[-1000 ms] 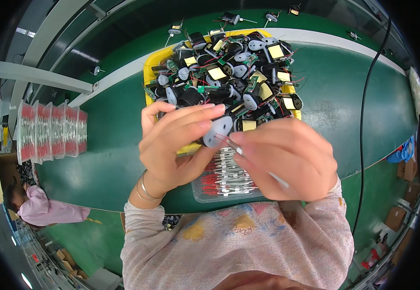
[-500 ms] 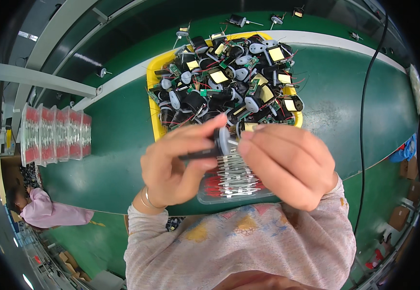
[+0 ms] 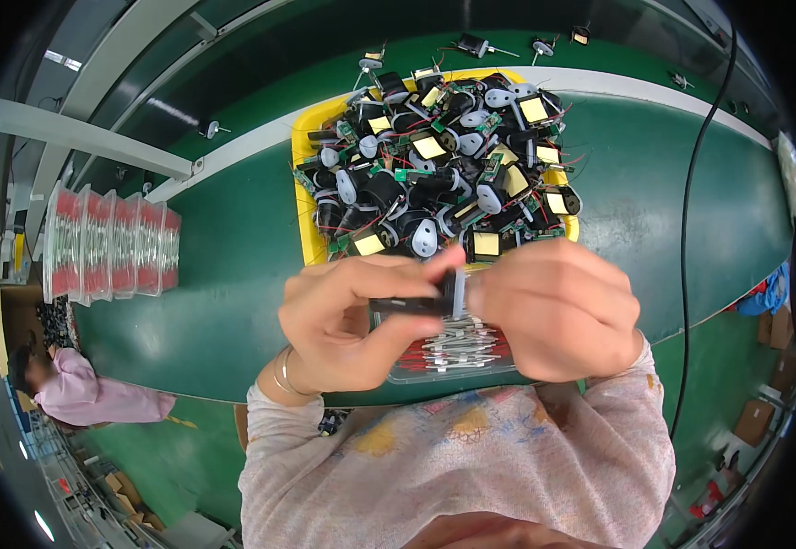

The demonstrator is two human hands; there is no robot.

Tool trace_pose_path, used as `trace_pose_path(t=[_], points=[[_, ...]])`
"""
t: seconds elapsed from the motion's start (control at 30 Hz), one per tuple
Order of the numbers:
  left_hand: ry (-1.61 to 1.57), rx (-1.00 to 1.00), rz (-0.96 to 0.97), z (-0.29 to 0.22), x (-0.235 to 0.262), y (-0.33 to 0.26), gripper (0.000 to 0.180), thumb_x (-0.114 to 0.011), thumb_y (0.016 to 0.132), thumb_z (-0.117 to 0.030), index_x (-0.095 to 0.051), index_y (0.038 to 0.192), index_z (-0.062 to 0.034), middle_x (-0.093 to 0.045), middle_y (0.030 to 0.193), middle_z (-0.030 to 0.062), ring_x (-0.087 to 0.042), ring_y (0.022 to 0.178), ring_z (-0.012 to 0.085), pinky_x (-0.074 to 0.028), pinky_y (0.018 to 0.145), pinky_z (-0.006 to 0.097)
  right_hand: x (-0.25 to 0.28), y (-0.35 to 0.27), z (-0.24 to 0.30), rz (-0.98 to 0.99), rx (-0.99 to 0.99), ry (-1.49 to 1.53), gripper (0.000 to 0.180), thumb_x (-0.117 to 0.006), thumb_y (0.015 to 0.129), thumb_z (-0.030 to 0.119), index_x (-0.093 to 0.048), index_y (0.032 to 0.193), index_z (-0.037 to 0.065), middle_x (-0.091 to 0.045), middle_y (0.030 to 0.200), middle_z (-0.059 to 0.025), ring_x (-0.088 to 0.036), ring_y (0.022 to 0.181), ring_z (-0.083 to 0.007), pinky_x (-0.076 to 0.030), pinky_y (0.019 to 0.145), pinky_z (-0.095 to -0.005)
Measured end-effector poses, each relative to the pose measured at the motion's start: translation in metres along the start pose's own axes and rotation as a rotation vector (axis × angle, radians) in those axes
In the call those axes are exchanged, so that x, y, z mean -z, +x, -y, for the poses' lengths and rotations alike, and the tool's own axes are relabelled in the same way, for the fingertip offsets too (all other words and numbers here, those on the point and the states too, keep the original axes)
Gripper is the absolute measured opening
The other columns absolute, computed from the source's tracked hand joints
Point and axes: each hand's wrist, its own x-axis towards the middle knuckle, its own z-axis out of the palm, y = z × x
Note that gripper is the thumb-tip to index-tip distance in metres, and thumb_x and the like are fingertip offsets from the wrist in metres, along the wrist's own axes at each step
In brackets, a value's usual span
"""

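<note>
My left hand (image 3: 343, 320) grips a black plastic housing (image 3: 411, 305) with a grey disc (image 3: 459, 293) on its right end, thumb below and fingers above. Closed against that disc is my right hand (image 3: 563, 309), its fingers bunched and blurred; whatever lies between the fingertips is hidden. Just beneath both hands a shallow clear tray (image 3: 416, 375) holds thin silvery rods (image 3: 457, 346) with red ends. Beyond them a yellow bin (image 3: 306, 215) is heaped with similar black housings, grey discs, green circuit boards, yellow pads and thin red wires.
Clear stacked trays (image 3: 114, 245) of red-tipped rods stand at the left on the green table (image 3: 233, 302). A black cable (image 3: 686, 220) hangs down the right side. Several loose assemblies (image 3: 476, 44) lie past the white rail (image 3: 654, 90). A person in pink (image 3: 96, 389) is at far left.
Both hands have shifted slightly right, and the housing has turned so its disc shows nearly edge-on. My right fingertips have closed up to the disc, hiding the pale pin seen between them before.
</note>
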Motion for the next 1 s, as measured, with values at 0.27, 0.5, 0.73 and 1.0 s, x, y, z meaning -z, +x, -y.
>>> trace_pose_path(t=[0.27,0.5,0.73,1.0], points=[[-0.384,0.189,-0.150,0.025,-0.003,0.006,0.015,-0.062,0.078,0.000,-0.051,0.087,0.0030,-0.060,0.099,0.0204,-0.057,0.100,0.0238,-0.045,0.086,0.033,-0.002,0.019,-0.020,0.028,-0.564,0.187,0.020,-0.069,0.068,0.007,-0.063,0.087,0.003,-0.066,0.082,-0.0100,-0.064,0.072,-0.0176,-0.049,0.064,-0.0252],[-0.645,0.346,-0.228,0.035,0.003,0.010,0.011,-0.060,0.079,-0.001,-0.051,0.086,-0.0012,-0.058,0.107,0.0168,-0.056,0.096,0.0153,-0.042,0.088,0.031,-0.016,0.036,-0.033,-0.092,-0.750,0.583,0.014,-0.066,0.076,0.006,-0.061,0.086,-0.002,-0.063,0.077,-0.0065,-0.060,0.073,-0.0111,-0.049,0.067,-0.0229],[-0.645,0.319,-0.216,0.041,0.007,0.013,0.011,-0.060,0.079,-0.001,-0.051,0.085,-0.0012,-0.058,0.107,0.0173,-0.056,0.096,0.0151,-0.042,0.088,0.030,-0.024,0.032,-0.046,-0.085,-0.879,0.747,0.014,-0.064,0.078,0.006,-0.061,0.088,-0.002,-0.063,0.081,-0.0065,-0.058,0.071,-0.0087,-0.048,0.065,-0.0220],[-0.067,0.609,-0.215,0.149,0.085,0.119,0.016,-0.057,0.084,-0.019,-0.055,0.092,-0.0059,-0.062,0.087,0.0031,-0.059,0.083,0.0114,-0.044,0.069,0.025,0.026,0.028,-0.052,-0.491,-0.628,0.313,0.032,-0.050,0.085,0.006,-0.047,0.114,-0.005,-0.055,0.110,-0.0174,-0.054,0.100,-0.0206,-0.046,0.086,-0.0338]])
